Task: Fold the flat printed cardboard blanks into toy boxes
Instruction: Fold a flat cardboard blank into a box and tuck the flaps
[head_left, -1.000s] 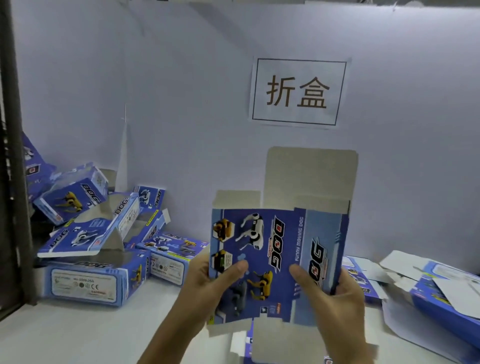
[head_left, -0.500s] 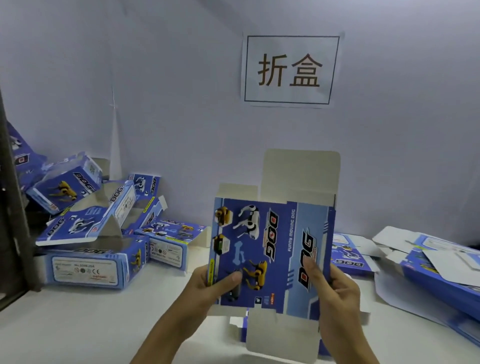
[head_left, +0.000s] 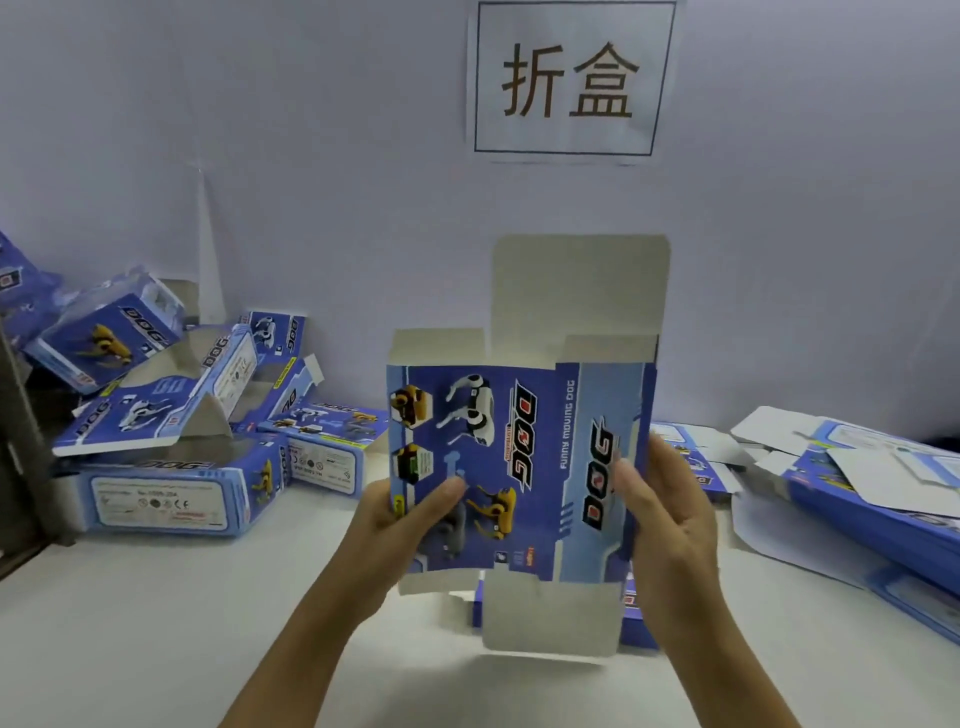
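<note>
Low in the frame, two bare forearms rise from the bottom edge toward the centre. The left hand (head_left: 400, 514) pinches the left edge of a blue printed blank (head_left: 514, 467): its thumb lies across the printed front, pointing up and right, while the other fingers are hidden behind the card. The right hand (head_left: 670, 525) grips the blank's right edge, thumb on the front beside the "DOG" lettering and the fingers close together, curling round to the back.

The blank is held upright above the white table (head_left: 156, 623) at the centre of the frame, printed side toward the camera, showing white and yellow toy dogs. Grey unprinted flaps hang from its bottom edge, and more stand up from its top edge, the tallest at upper right of the blank. Whether it is flat or partly opened cannot be told for certain.

Just behind the blank's lower edge, a further blue piece lies on the table, mostly hidden. At the right of the frame lies a loose stack of flat blanks (head_left: 857, 483), some showing their white backs. At the left sits a pile of folded boxes (head_left: 171, 441), tilted and leaning on one another against the back wall (head_left: 311, 182). High on that wall, top centre, hangs a white paper sign (head_left: 571, 78) with two dark characters inside a thin frame.
</note>
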